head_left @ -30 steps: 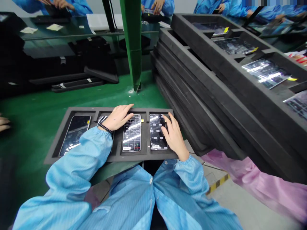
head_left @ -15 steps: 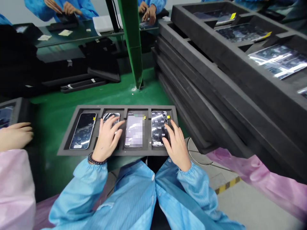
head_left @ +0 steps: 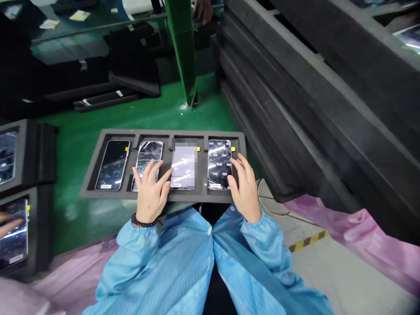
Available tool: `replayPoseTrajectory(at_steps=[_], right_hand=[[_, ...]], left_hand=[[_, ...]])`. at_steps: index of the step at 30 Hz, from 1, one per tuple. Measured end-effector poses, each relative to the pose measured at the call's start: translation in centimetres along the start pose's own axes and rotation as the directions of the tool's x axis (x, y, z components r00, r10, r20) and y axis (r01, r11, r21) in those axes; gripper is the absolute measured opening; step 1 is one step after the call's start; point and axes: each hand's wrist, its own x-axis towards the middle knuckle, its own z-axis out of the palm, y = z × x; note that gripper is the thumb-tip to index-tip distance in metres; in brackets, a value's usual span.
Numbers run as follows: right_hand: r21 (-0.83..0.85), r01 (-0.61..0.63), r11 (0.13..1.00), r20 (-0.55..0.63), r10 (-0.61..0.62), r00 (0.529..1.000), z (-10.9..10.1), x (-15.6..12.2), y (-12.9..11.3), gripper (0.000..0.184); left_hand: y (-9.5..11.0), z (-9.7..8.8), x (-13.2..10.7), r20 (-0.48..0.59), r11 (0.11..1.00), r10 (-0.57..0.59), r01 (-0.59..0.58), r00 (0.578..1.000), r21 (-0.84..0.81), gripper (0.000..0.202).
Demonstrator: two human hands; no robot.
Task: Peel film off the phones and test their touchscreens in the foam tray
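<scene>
The tray [head_left: 202,175] lies on the green bench [head_left: 72,153], directly in front of the wearer, with four phones side by side, one per compartment, screens up. From the left: the first phone [head_left: 112,166] has a dark screen, a yellow tab at its upper right and a white label at its lower end. The second phone [head_left: 149,151] is dark and reflective, its lower part covered by fingers. The third phone [head_left: 183,159] shows a pale, lit screen, partly masked by blurred blocks. The fourth phone [head_left: 219,164] is dark with rows of small pale patches, a yellow tab just beside its upper right.

The left hand [head_left: 151,190] is open, fingers spread over the lower second phone, index fingertip at the left edge of the third. The right hand [head_left: 244,188] is open, fingers slightly bent, fingertips and thumb at the right edge of the fourth. Contact cannot be confirmed for either; neither grips anything.

A black bracelet [head_left: 143,222] circles the left wrist. A stack of trays [head_left: 262,87] stands to the right; a green post [head_left: 183,52] rises behind. At far left, a co-worker's hand [head_left: 8,225] is over another phone [head_left: 19,238].
</scene>
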Motion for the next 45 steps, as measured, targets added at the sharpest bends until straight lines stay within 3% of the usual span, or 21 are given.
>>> replayPoseTrajectory(at_steps=[3,7,11,15,26,32,45], right_hand=[[0.018,-0.010,1.000,-0.013,0.010,1.000,0.0,0.0,0.1,0.042],[0.028,-0.029,0.999,-0.024,0.030,0.999,0.0,0.1,0.2,0.042],[0.033,-0.035,0.999,-0.024,0.036,0.999,0.1,0.1,0.2,0.042],[0.037,-0.031,0.999,-0.034,0.032,0.999,0.1,0.0,0.2,0.041],[0.033,-0.041,0.999,-0.040,0.042,0.998,0.1,0.0,0.3,0.041],[0.030,-0.047,0.998,-0.036,0.048,0.998,0.1,0.0,0.1,0.040],[-0.008,-0.030,1.000,-0.038,0.030,0.999,0.2,0.0,0.2,0.039]], left_hand=[[0.8,0.1,0.5,0.056,0.997,0.074,-0.075,0.996,0.018,0.044],[1.4,0.3,0.8,0.099,0.984,0.164,-0.156,0.981,-0.086,0.047],[1.3,0.5,1.3,0.062,0.988,0.073,-0.064,0.995,-0.143,0.051],[1.4,0.8,2.4,0.108,0.997,0.000,0.009,0.994,-0.082,0.054],[1.4,1.0,2.9,0.164,0.997,0.000,0.011,0.987,-0.070,0.055],[1.3,1.1,2.8,0.114,0.989,-0.042,0.057,0.993,-0.135,0.054],[1.3,1.1,2.5,0.111,0.993,-0.050,0.061,0.993,-0.106,0.050]])
